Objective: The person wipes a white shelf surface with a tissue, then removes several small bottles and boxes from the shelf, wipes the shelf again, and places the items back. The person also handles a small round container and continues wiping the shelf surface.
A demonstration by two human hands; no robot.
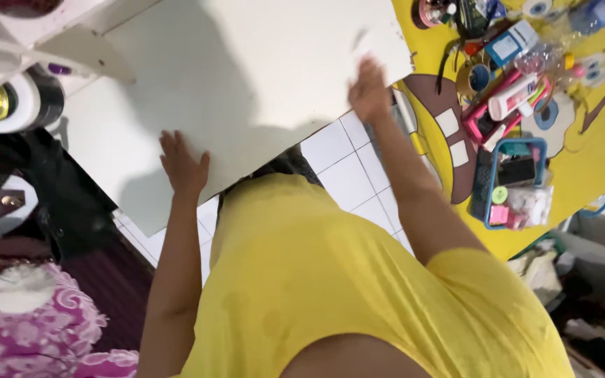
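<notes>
1. At the far left sits a black-and-white wheel [10, 103] beside a white frame piece [57, 43], and lower down lies a pink patterned cloth [33, 325]
2. The left hand [183, 166] lies flat, fingers spread, on the near edge of the white board [246, 77]; it presses rather than grips
3. The white board is a large flat panel, tilted across the view, hanging above a white tiled floor [348, 171] and reaching from the frame piece to the edge of the yellow sheet
4. The board looks stiff and smooth, probably a laminated panel of moderate weight; its face gives little purchase, so the edges and corners seem the sound places to take hold, one hand at each end to stop it swinging
5. The right hand [369, 91] rests on the board near its right corner, fingers extended; whether the fingertips curl over the edge I cannot tell, as the view is blurred there
6. Right of that lies a yellow cartoon sheet [596, 147] strewn with small things: a blue basket [516, 183], a white tube [512, 96] and a small blue-and-white box [511, 43], all well apart from both hands
</notes>
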